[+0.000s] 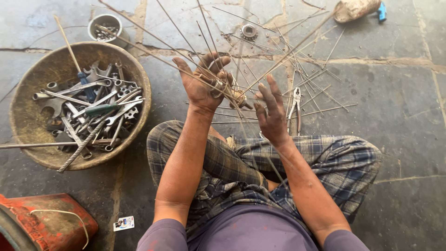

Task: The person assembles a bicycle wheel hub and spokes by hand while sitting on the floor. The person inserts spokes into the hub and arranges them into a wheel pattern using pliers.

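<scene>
Left hand [204,83] is clamped around a small wheel hub [218,87], held up off the floor so the long spokes [278,60] fan out away from the body instead of tangling in the lap. Right hand [272,111] sits just beside it, fingers spread and loose, gripping nothing, close to the spoke ends. Pliers [295,108] lie on the stone floor [395,107] just past that hand. The tool basin [28,125] full of spanners sits within left-arm reach, small tin [106,27] behind it.
</scene>
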